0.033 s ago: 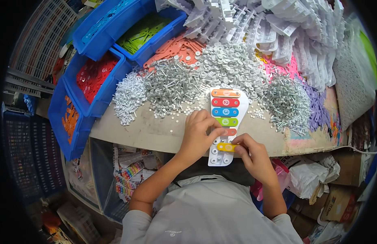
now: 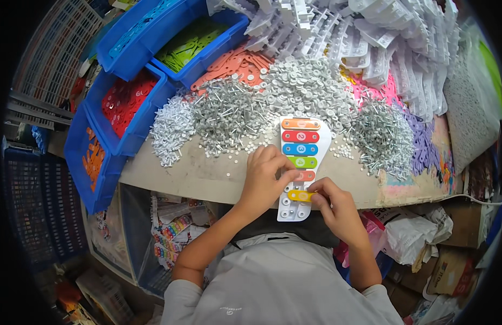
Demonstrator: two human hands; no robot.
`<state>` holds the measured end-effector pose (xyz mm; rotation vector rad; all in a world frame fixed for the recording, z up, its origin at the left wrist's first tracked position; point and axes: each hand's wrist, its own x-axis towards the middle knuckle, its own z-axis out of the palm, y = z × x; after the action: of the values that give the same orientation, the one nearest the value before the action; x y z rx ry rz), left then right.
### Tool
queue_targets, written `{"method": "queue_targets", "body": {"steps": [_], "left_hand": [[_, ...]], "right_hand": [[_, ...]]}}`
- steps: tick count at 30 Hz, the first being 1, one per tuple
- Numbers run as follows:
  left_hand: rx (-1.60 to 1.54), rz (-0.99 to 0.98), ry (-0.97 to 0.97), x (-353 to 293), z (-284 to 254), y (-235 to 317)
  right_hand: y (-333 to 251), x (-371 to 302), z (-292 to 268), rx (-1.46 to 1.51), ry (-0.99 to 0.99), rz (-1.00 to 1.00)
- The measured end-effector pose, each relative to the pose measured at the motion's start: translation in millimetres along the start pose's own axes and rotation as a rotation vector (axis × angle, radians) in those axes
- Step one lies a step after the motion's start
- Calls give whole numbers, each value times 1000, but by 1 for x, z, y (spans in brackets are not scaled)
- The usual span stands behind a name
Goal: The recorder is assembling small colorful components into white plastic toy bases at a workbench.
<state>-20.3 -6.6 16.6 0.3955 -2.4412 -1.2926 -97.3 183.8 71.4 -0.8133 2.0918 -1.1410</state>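
A white toy xylophone base lies at the table's front edge, its lower end reaching past it. Across it run bars: orange, red, blue, green and salmon. My right hand pinches the right end of a yellow bar over the white pegs below the salmon one. My left hand has its fingers closed at the salmon bar's left end; whatever is between the fingertips is hidden. Bare round pegs show at the base's lower end.
Heaps of metal pins, white caps and screws cover the table behind. Blue bins of coloured bars stand left. White bases are piled at the back right, with purple bars beneath. A cable crosses the right edge.
The yellow bar and my right fingers sit very slightly further left. Everything else looks the same.
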Motion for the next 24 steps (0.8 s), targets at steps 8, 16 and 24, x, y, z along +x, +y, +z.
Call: {"method": "queue_targets", "body": {"steps": [8, 16, 24], "left_hand": [[14, -11, 35, 1, 3, -6], [16, -104, 43, -35, 0, -2], [38, -63, 30, -27, 2, 0]], "right_hand": [[0, 11, 13, 85, 65, 72], [7, 18, 11, 69, 89, 70], [16, 18, 4, 122, 67, 111]]}}
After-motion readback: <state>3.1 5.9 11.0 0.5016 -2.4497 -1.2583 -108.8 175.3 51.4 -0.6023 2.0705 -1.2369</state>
